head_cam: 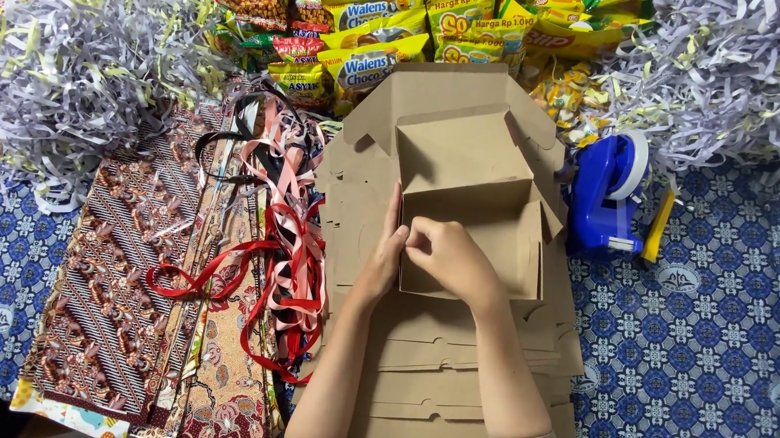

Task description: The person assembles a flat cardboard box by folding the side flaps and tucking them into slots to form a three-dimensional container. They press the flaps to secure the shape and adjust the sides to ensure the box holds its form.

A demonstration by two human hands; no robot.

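Brown cardboard right up front: a fanned stack of flat box blanks [452, 379] lies nearest the person, spread in overlapping layers so each sheet can be lifted off the top. Both forearms reach out over that stack. On top of it sits the half-folded cardboard box [470, 183], walls already standing, lid flap tipped back and away. The left hand [386, 255] is pressed flat-fingered against the box's near left corner, fingers extended along the wall as if bracing it upright. The right hand [447, 255] is curled closed, pinching a flap at the front edge of that same box, and the two hands touch each other at the corner. So the box is held from both sides, right where the front wall meets the side.

Just to the left, a tangle of red and pink ribbons [288, 239] spills over folded patterned batik cloths [121, 273], all within easy reach of the left arm. To the right of the box stands a blue tape dispenser [606, 202], near the right arm, with a yellow-handled tool just beside it; I cannot tell what kind. Everything rests on a blue patterned cloth [700, 360].

Farther back, heaps of shredded paper [81, 60] pile up left and right, and between them, behind the box, lies a row of snack packets [394, 27] in yellow, red and green.
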